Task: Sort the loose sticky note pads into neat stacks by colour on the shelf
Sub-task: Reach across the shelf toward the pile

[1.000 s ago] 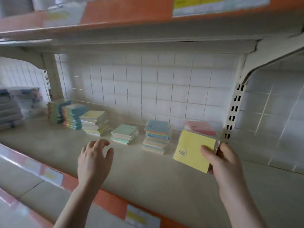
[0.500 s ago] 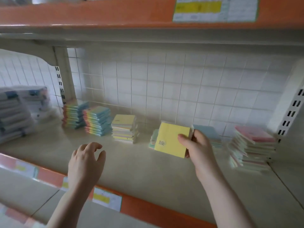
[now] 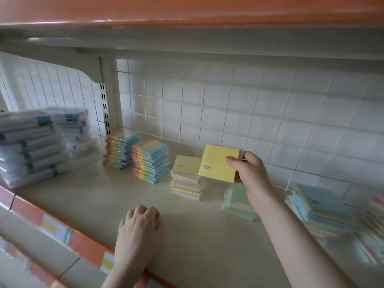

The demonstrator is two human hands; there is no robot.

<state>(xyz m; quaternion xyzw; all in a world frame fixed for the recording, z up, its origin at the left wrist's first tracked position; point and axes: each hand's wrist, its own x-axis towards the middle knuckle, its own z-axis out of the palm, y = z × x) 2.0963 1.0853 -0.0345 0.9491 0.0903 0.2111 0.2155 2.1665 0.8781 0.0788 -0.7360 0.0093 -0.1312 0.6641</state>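
My right hand [image 3: 250,175] pinches a yellow sticky note pad [image 3: 218,163] by its right edge and holds it tilted in the air, just right of and above a yellow-topped stack [image 3: 187,177] on the shelf [image 3: 128,196]. Partly hidden under my right wrist lies a green-topped stack [image 3: 236,199]. A blue-topped stack [image 3: 320,204] stands further right, and a pink-topped one [image 3: 374,229] is cut off by the frame edge. My left hand [image 3: 139,227] rests near the shelf's front edge, fingers curled, holding nothing.
Two rainbow-edged stacks [image 3: 120,150] [image 3: 150,161] stand left of the yellow one. Plastic-wrapped packs [image 3: 33,146] are piled at far left beyond a slotted upright [image 3: 104,109]. A tiled wall [image 3: 249,113] backs the shelf, and another shelf [image 3: 187,21] hangs low overhead.
My right hand has carried the yellow pad leftward, from near the pink stack to beside the yellow-topped stack. My left hand has curled and settled by the shelf front. The view has panned left.
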